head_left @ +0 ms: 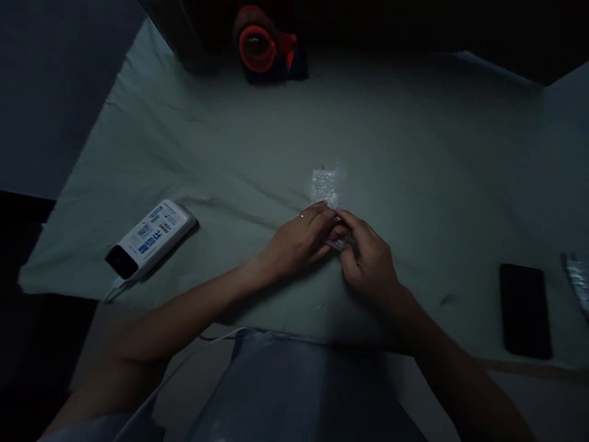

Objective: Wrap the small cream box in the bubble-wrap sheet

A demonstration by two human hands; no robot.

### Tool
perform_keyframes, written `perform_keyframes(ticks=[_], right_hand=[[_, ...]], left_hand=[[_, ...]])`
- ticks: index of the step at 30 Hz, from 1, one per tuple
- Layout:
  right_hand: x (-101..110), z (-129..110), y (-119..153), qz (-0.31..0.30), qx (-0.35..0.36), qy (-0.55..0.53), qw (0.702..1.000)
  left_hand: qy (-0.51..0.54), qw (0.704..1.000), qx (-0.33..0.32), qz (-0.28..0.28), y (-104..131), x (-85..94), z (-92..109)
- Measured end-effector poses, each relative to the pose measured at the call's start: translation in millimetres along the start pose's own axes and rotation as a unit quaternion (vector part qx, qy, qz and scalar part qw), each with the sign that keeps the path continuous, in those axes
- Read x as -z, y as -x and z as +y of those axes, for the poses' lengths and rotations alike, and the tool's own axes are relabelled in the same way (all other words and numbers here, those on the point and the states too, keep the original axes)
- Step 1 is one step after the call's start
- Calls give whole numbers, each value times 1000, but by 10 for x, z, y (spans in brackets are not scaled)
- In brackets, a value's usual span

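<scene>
A small clear package of what looks like bubble wrap [324, 185] lies on the pale green cloth in the middle, its far end showing beyond my fingers. My left hand [306, 239], with a ring on one finger, is bent over the near part of the wrap, fingers closed on it. From the other side my right hand [370, 252] pinches the right edge between thumb and fingers. The fingertips of both hands meet here, and a crumpled bit of clear plastic shows between them. Whatever is inside the wrap cannot be made out.
On the left lies a white power bank [154, 236] with blue print and a white cable. A black phone [525, 311] rests at the right near the front edge. At the back stands a red and blue tape dispenser [257, 49]. Silvery plastic [578, 279] shows at far right.
</scene>
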State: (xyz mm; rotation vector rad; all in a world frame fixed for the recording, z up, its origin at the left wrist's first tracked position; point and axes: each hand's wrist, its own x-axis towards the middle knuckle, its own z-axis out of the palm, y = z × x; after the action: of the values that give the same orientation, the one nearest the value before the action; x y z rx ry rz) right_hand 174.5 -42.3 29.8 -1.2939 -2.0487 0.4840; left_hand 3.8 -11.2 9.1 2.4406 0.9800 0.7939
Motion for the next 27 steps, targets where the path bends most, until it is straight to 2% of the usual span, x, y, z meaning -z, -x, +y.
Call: perform_keyframes(ticks=[4,8,10,13,15,20,27], right_hand=[[-31,53,-3,-1,24,-1,1000],[-58,85,-11,-3,53,10,999],[-60,81,-28,-10,57,29,998],[-55,64,-58,-26,67,45,996],[-53,58,-74,-36,72,51,995],[-56,73,-97,-62,93,69,991],[-68,123,26,-19,106,42,993]], left_hand=[[15,1000,11,-20,-16,19,-30],[112,992,17,-50,-66,96,-75],[179,981,52,-52,-110,149,-97],[245,958,146,-25,-198,200,-125],[249,955,161,-10,-266,202,-138],[177,980,87,-40,-374,120,-160],[182,970,157,27,-287,-24,-206]])
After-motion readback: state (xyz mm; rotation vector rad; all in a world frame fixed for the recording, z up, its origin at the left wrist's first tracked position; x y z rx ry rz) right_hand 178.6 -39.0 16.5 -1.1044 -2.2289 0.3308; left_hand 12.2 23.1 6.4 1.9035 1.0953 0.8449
